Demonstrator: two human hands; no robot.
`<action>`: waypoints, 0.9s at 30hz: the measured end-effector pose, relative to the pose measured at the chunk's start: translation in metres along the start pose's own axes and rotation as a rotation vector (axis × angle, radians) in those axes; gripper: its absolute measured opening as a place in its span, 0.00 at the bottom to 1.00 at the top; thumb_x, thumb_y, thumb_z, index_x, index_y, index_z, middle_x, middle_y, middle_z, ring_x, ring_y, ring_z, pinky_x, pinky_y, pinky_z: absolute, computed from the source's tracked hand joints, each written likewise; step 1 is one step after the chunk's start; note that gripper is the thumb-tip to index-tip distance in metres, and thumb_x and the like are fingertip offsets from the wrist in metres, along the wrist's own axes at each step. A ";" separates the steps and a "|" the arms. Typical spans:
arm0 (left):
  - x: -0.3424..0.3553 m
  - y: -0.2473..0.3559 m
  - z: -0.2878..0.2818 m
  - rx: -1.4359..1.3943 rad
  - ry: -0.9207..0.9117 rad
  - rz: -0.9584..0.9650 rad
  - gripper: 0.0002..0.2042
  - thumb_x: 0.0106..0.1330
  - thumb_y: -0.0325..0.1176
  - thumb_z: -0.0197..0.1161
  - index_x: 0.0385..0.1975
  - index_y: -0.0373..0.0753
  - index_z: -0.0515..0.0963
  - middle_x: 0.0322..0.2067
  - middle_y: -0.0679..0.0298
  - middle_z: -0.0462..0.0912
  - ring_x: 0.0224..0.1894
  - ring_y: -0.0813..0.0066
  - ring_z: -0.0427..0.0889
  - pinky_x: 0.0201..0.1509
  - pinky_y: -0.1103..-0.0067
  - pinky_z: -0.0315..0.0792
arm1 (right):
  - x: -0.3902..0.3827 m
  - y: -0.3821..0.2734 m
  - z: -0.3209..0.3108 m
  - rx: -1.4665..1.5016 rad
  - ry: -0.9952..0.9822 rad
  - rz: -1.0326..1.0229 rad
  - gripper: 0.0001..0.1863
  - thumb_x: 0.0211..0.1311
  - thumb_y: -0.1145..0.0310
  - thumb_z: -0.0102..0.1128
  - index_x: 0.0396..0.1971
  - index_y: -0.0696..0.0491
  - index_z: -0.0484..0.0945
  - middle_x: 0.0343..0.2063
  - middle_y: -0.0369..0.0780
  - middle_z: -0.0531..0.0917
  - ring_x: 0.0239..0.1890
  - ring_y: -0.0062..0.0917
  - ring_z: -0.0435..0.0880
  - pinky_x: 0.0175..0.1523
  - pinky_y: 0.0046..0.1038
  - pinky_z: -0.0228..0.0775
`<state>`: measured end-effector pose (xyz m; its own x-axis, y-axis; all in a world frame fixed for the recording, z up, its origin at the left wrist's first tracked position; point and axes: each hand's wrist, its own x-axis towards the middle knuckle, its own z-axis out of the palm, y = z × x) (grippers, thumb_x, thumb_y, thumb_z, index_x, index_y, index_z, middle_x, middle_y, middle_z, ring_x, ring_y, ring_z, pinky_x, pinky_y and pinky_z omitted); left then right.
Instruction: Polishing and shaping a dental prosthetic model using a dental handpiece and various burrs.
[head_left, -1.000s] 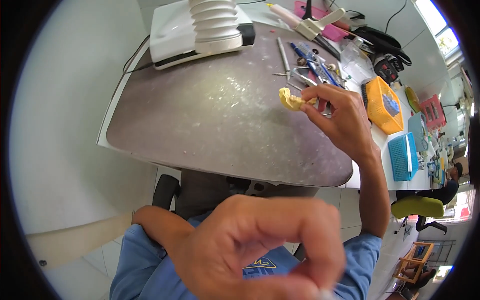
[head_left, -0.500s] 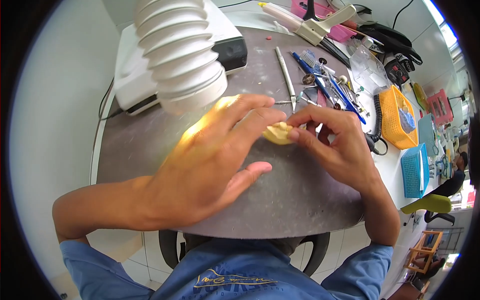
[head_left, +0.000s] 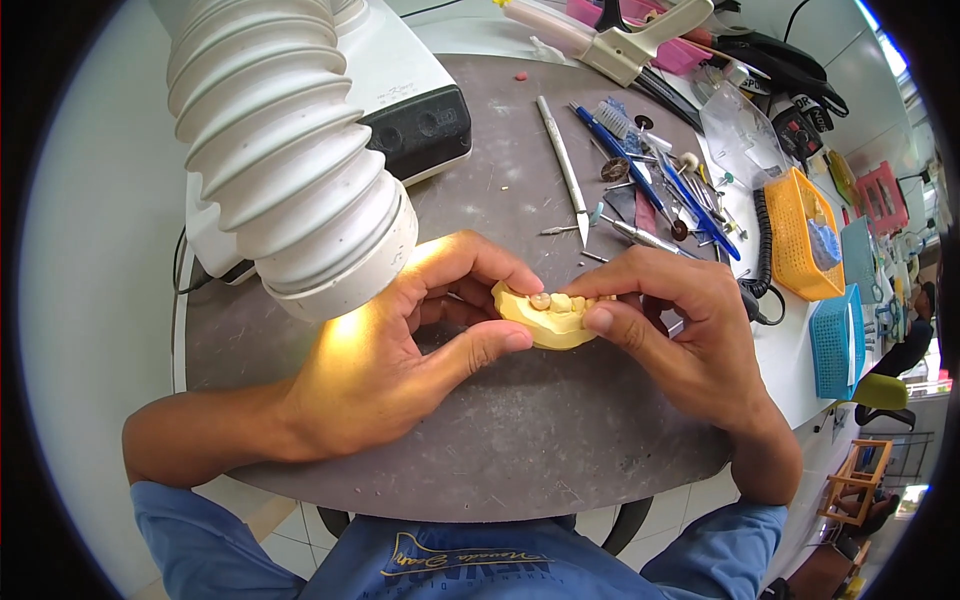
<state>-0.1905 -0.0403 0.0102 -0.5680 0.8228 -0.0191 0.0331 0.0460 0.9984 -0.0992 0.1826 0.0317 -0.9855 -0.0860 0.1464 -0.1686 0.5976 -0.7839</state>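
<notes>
Dental model (head_left: 548,328): pale yellow, between both hands over the middle of the desk (head_left: 480,440), teeth uppermost.
Left hand (head_left: 370,350): thumb and forefinger pinch the model's left end.
Right hand (head_left: 690,335): thumb and fingertips grip its right end.
Ribbed hose (head_left: 265,130): white, looming over the desk's left side, its mouth close by the left hand, hiding part of a white machine (head_left: 395,60).
White pen-like tool (head_left: 562,165): lies beyond the model, point toward it.
Blue-handled tools (head_left: 627,155): cluttered among small bits beyond the right hand.
Baskets: yellow (head_left: 798,245) and turquoise (head_left: 836,345), right of the right hand.
</notes>
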 end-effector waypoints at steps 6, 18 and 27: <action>-0.002 -0.003 0.000 -0.019 -0.007 0.020 0.13 0.67 0.24 0.65 0.49 0.31 0.74 0.47 0.58 0.80 0.50 0.76 0.81 0.59 0.78 0.75 | -0.005 0.006 0.006 0.049 -0.011 0.026 0.08 0.64 0.69 0.65 0.40 0.55 0.85 0.25 0.37 0.83 0.23 0.19 0.75 0.30 0.23 0.67; -0.005 -0.006 0.001 -0.027 -0.017 0.027 0.12 0.67 0.24 0.66 0.47 0.29 0.76 0.43 0.58 0.82 0.47 0.76 0.83 0.56 0.78 0.76 | -0.009 0.005 0.007 0.056 -0.019 0.016 0.09 0.67 0.67 0.62 0.41 0.55 0.85 0.28 0.37 0.84 0.25 0.19 0.77 0.32 0.23 0.68; -0.005 -0.009 0.001 0.018 -0.018 0.081 0.12 0.66 0.23 0.67 0.47 0.29 0.76 0.44 0.58 0.81 0.47 0.75 0.82 0.55 0.78 0.77 | -0.009 0.006 0.008 0.006 -0.002 -0.055 0.08 0.65 0.70 0.64 0.40 0.56 0.85 0.31 0.39 0.85 0.29 0.21 0.81 0.33 0.23 0.72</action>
<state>-0.1868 -0.0445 0.0016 -0.5476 0.8345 0.0610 0.0937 -0.0114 0.9955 -0.0919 0.1805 0.0208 -0.9747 -0.1203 0.1885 -0.2229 0.5868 -0.7784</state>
